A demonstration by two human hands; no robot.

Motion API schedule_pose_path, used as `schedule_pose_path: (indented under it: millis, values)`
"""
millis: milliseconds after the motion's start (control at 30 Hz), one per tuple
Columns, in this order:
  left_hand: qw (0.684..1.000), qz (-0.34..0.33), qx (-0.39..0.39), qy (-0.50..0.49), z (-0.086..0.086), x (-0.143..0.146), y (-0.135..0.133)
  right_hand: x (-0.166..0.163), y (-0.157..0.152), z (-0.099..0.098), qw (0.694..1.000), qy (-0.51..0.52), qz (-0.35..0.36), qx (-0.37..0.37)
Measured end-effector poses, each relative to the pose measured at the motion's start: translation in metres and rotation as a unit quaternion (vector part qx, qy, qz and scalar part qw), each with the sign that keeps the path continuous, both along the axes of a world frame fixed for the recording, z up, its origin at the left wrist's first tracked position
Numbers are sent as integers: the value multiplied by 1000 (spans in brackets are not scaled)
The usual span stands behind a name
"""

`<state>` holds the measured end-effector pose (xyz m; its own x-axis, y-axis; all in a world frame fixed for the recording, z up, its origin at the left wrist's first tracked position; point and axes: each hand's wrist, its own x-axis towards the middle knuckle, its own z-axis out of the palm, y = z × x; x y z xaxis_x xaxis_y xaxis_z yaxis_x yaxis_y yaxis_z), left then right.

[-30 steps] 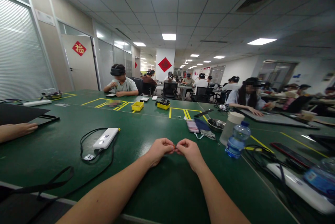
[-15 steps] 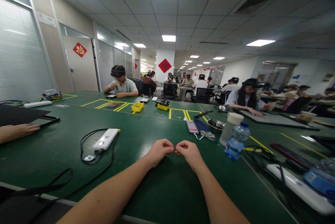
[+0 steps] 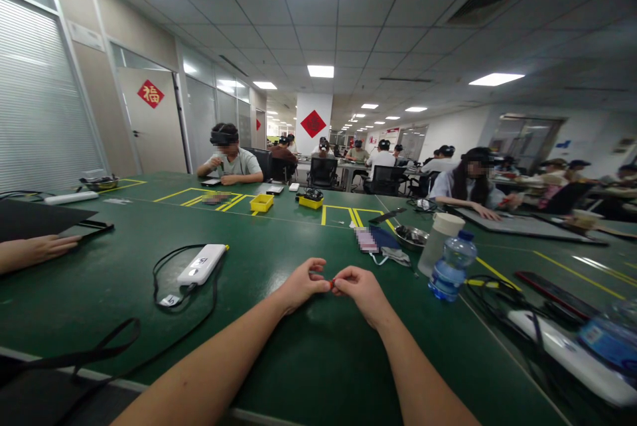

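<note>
A tiny red piece (image 3: 332,284), too small to name, is pinched between the thumb and index finger of my right hand (image 3: 359,290). My left hand (image 3: 304,285) is just to its left, with its thumb tip at or touching the piece. The left fingers are raised apart from the thumb, so that hand is open. Both hands are held over the green table (image 3: 318,346), near its front middle. Most of the red piece is hidden by the fingertips.
Left of my hands lies a white power bank (image 3: 202,265) with a black cable. A blue-capped water bottle (image 3: 452,267), a pale tumbler (image 3: 438,240) and a metal bowl (image 3: 411,235) stand to the right. Another person's hand (image 3: 47,248) rests at far left. Yellow trays (image 3: 261,203) sit farther back.
The left fingers have lifted away from the left thumb, opening the pinch. More of the red piece now shows at the right fingertips, which stay closed on it.
</note>
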<state>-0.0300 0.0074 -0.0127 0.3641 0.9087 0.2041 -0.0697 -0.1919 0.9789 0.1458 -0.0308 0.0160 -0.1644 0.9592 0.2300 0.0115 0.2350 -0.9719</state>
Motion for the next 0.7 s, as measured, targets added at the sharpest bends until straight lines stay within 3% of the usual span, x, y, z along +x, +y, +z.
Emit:
schedule_pose_path:
  millis: [400, 700]
  values:
    - [1000, 7, 11, 29, -2, -2, 2, 0, -1, 2, 1000, 3, 4, 2]
    - [999, -36, 27, 11, 5, 4, -2, -5, 8, -7, 994, -78, -70, 29]
